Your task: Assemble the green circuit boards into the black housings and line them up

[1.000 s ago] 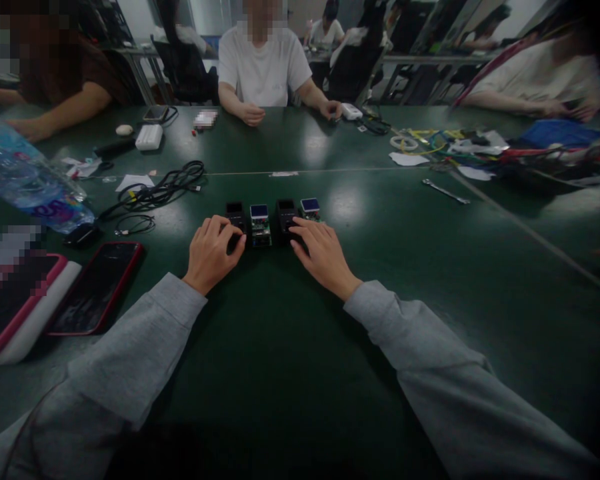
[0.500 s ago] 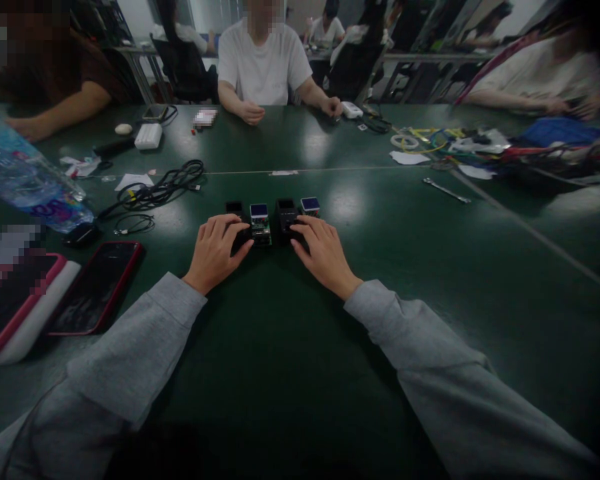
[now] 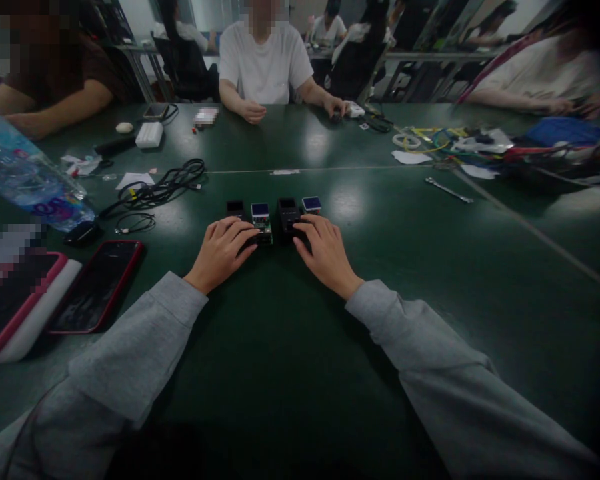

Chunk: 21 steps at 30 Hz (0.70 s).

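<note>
Several small devices with screens stand side by side on the dark green table. My left hand [image 3: 223,252] covers the lower part of the leftmost black device [image 3: 235,208], its fingertips reaching the green circuit board device [image 3: 261,222] beside it. A second black device [image 3: 287,215] stands right of that board. My right hand [image 3: 326,253] has its fingertips at the second black device and covers most of the rightmost device [image 3: 311,205], whose white-framed screen shows. Both hands have curved, slightly parted fingers; neither clearly grips anything.
Left are a plastic bottle [image 3: 35,173], a red-edged phone [image 3: 100,287] and black cables [image 3: 173,183]. Right are a wrench [image 3: 449,190] and a cable pile [image 3: 525,150]. A person in white [image 3: 265,67] sits opposite; others sit left and right.
My left hand has shifted slightly right, its fingertips now over the edge of the circuit board device. My right hand is almost unchanged. The opposite person's hand has moved slightly towards a white item.
</note>
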Each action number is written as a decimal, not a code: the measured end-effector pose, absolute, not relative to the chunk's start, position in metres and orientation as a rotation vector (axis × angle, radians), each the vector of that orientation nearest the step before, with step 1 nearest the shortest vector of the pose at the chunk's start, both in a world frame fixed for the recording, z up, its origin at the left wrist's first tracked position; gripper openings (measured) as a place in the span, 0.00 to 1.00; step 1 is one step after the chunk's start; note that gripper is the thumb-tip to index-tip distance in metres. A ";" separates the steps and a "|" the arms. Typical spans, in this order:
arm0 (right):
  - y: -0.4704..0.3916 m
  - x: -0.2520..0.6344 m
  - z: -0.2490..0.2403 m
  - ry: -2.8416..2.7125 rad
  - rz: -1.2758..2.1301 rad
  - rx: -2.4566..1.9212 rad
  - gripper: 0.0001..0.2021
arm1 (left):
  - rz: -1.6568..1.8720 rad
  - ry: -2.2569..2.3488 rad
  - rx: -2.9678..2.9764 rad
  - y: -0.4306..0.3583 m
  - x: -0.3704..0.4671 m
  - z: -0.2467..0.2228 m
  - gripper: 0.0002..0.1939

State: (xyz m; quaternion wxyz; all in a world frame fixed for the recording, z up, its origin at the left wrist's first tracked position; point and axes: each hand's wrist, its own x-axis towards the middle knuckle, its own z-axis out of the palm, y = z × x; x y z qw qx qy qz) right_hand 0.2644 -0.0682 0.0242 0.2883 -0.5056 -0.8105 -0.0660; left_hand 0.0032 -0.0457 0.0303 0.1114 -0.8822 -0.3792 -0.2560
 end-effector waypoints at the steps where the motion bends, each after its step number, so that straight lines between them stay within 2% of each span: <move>1: -0.068 0.264 0.024 -2.165 -0.178 -1.350 0.14 | -0.752 -1.109 -2.587 -0.046 0.003 0.030 0.17; 21: -0.068 0.264 0.024 -2.170 -0.174 -1.352 0.15 | -0.745 -1.109 -2.572 -0.046 0.004 0.031 0.16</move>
